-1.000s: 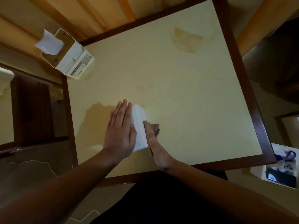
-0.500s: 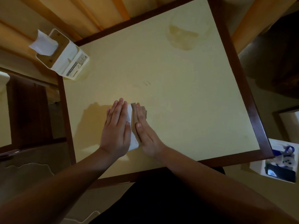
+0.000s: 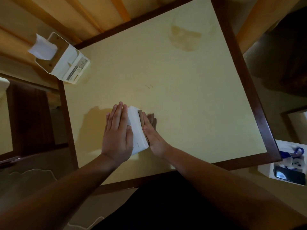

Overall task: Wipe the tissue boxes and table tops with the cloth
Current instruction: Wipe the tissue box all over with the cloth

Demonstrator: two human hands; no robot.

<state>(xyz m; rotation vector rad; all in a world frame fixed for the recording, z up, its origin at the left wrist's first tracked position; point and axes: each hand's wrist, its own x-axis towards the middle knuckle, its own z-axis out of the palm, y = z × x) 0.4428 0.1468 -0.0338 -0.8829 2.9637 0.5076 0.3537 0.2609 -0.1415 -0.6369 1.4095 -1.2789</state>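
1. Left hand (image 3: 117, 134) lies flat, fingers straight, on the box (image 3: 137, 130) near the table (image 3: 182, 97) front edge: I judge it's bracing the box vs. sliding.
2. Right hand (image 3: 152, 135), fingers straight too, presses the cloth (image 3: 150, 119) onto the box's right side, so I read this as a side wipe w/ counter-pressure.
3. 2nd box (image 3: 66, 63) sits at the far-left corner, apart; prob. next.
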